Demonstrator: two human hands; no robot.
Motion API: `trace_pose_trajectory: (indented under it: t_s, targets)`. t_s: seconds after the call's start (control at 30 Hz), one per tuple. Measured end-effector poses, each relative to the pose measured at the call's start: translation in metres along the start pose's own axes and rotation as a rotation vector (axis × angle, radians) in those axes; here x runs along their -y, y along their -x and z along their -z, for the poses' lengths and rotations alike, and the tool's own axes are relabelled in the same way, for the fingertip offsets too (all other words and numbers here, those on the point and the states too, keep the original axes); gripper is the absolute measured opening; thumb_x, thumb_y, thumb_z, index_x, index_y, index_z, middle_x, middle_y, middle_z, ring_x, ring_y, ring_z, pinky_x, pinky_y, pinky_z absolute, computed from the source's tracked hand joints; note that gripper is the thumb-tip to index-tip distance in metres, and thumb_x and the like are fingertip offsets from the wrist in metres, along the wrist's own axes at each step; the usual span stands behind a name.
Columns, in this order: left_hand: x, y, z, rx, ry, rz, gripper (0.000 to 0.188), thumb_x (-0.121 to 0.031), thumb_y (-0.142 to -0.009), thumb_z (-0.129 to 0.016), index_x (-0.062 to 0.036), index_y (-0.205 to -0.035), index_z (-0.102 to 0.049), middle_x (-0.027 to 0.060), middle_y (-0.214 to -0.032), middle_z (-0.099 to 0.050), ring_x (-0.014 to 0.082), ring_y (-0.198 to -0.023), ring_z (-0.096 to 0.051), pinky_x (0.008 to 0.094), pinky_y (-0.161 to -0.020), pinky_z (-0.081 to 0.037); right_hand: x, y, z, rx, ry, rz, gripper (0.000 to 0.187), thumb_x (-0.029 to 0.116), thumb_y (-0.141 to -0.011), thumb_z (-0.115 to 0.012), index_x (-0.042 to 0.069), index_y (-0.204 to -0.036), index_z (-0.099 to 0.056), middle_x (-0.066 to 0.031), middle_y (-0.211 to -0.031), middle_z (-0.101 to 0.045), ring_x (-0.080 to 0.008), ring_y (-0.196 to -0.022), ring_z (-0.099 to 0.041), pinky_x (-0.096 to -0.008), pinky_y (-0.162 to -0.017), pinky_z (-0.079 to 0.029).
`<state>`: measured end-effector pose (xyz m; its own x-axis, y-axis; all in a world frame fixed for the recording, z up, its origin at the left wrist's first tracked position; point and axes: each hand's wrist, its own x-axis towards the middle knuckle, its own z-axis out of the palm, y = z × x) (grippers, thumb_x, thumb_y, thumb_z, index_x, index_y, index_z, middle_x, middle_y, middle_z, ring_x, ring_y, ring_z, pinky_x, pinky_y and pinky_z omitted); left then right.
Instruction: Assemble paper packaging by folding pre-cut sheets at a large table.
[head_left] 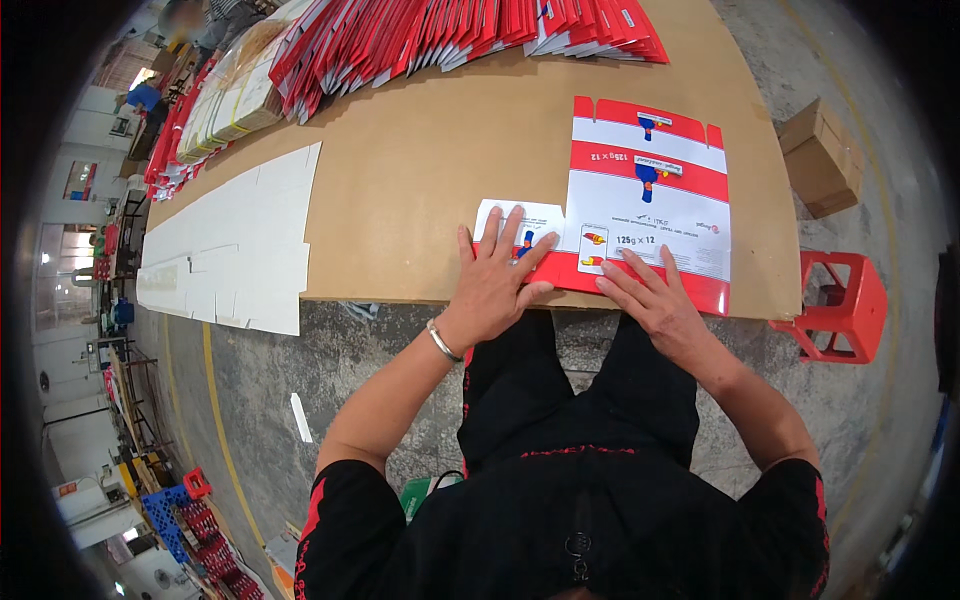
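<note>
A red and white printed carton blank [690, 215] lies near the front right edge of the brown table, its larger panel reaching away from me. My left hand [500, 275] rests on the smaller left flap, fingers spread and a silver bangle on the wrist. On the blank's lower edge my right hand [655, 300] presses down with its fingers stretched out. Both hands lie flat on the printed card and grip nothing. Parts of the flap's print are hidden under the left fingers.
White carton blanks [240, 235] lie on the table's left. A long fanned row of red and white folded cartons [450, 35] spans the far side, beside a strapped white bundle [235, 105]. Right of the table are a red plastic stool [845, 305] and a brown cardboard box [822, 158].
</note>
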<state>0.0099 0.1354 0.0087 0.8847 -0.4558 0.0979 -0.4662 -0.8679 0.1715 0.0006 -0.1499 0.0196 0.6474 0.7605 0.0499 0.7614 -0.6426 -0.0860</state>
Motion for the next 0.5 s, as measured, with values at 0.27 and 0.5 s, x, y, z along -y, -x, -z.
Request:
trace_pose_trajectory:
  t_s: [0.27,0.5]
  targets:
    - [0.010,-0.073,-0.009,0.017,0.194,0.196,0.079,-0.043,-0.080,-0.073,-0.0179,-0.147,-0.039,0.0153,-0.157,-0.025,0.0387,-0.145,-0.017,0.0656,-0.111,-0.008,-0.010,-0.006,0.007,-0.026,-0.013,0.016,0.062,0.004,-0.084,-0.057,0.014,-0.143,-0.042,-0.0038,-0.151,-0.039,-0.0263,-0.140,-0.036,-0.0612,-0.112,-0.024]
    - [-0.040,-0.050,-0.015,-0.216,1.165,0.400,0.081,-0.027,-0.088,-0.070,-0.0047,-0.151,-0.025,0.0228,-0.155,-0.026,0.0302,-0.146,-0.021,0.0424,-0.117,-0.020,0.062,0.063,0.017,-0.226,-1.239,-0.859,0.049,0.011,-0.084,-0.071,0.002,-0.128,-0.054,-0.0128,-0.114,-0.065,-0.0239,-0.104,-0.061,-0.0384,-0.091,-0.049]
